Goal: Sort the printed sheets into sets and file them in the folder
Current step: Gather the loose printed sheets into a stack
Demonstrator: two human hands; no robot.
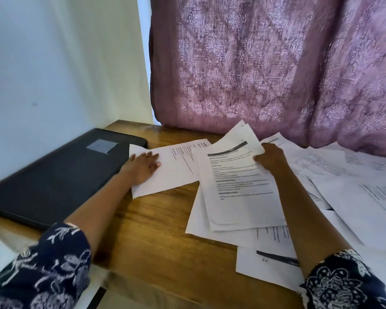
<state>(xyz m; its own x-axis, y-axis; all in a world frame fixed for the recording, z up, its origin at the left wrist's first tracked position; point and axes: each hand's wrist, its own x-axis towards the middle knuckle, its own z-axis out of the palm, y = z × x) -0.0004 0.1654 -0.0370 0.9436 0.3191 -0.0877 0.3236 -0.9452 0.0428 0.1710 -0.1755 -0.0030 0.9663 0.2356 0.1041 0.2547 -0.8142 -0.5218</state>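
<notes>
sheets [243,192] across wooden table [161,230] — purple curtain [276,63] behind

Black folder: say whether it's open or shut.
Shut: the black folder lies flat on the wooden table, its labelled cover facing up, no inside pockets showing.
</notes>
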